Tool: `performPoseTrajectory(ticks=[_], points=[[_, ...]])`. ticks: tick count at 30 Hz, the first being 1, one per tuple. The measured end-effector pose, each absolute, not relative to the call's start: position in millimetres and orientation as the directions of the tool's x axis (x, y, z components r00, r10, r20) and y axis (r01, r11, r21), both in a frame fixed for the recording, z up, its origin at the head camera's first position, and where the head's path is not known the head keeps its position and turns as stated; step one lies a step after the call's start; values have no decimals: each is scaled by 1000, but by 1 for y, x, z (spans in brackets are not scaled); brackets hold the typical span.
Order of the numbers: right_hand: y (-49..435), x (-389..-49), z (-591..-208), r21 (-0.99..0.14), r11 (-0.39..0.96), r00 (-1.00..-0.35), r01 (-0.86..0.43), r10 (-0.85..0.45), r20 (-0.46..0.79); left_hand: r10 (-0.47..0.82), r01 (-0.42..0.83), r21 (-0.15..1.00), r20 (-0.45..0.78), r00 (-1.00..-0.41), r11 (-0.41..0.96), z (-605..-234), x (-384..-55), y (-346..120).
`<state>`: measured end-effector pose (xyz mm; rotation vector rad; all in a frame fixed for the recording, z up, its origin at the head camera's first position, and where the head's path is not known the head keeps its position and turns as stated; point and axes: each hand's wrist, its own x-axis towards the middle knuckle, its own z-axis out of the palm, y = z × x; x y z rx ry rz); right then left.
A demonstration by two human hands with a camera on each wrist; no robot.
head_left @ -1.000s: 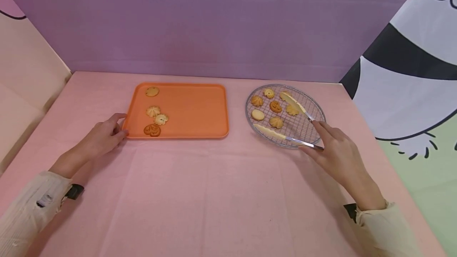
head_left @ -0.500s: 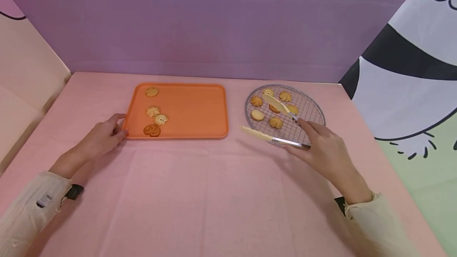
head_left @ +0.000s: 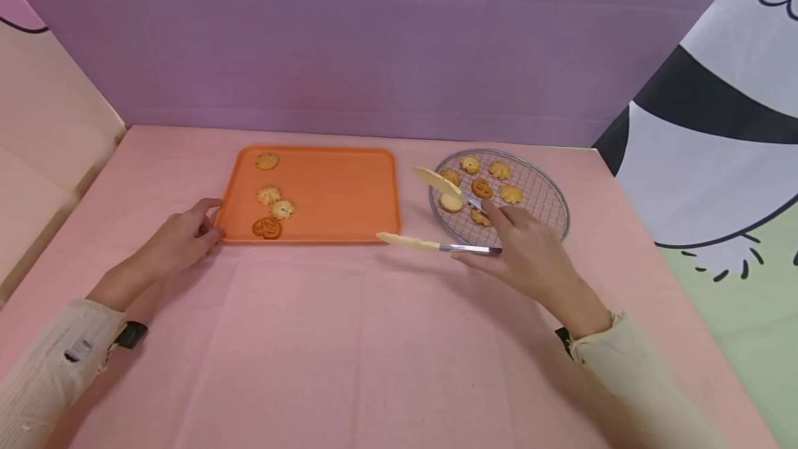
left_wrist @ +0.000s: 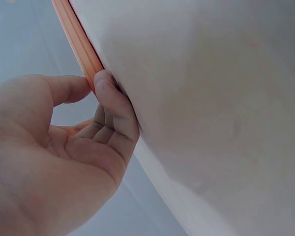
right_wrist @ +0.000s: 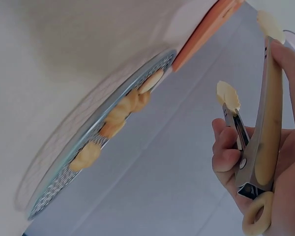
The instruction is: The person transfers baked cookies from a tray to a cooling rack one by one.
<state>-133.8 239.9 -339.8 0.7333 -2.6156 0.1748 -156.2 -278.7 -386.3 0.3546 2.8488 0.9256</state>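
My left hand [head_left: 177, 244] pinches the near left corner of an orange tray [head_left: 343, 192] between thumb and fingers; in the left wrist view the thumb [left_wrist: 71, 89] meets the tray's edge [left_wrist: 81, 46]. On the tray's left side lie several cookies, the nearest a brown pretzel-shaped one [head_left: 267, 229]. My right hand [head_left: 536, 255] holds a pair of tongs [head_left: 470, 249] with cream tips, the arms spread wide and nothing between them. One tip reaches the tray's near right corner; the other overlaps the left side of a round wire cooling rack [head_left: 536, 206].
Several cookies lie on the rack, among them a smooth oval one [head_left: 451, 202], a pretzel-shaped one [head_left: 481, 188] and a ridged one [head_left: 511, 194]. A pink cloth [head_left: 299, 352] covers the table. Behind it stands a purple backdrop [head_left: 374, 54].
My right hand has carried the spread tongs leftward from over the rack toward the tray. My left hand stays at the tray's corner, and the cookies lie where they were.
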Motion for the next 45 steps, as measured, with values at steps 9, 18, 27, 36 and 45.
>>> performPoseTrajectory(ticks=[9, 18, 27, 36, 45], points=[[211, -145, -340, 66, 830, -751, -553, -531, 393, 260, 191, 579, -38, -965, 792, -385, -157, -279], [182, -158, -341, 94, 776, -683, -624, -600, 416, 257, 193, 584, -28, -966, 789, -387, -156, -279], [155, -168, -341, 121, 765, -687, -632, -626, 369, 252, 180, 587, -43, -967, 789, -387, -157, -279], [125, -188, -346, 109, 754, -712, -647, -650, 266, 252, 186, 585, -33, -967, 790, -387, -158, -279], [97, -199, -354, 47, 785, -768, -618, -616, 175, 256, 195, 590, -20, -967, 784, -387, -156, -279]])
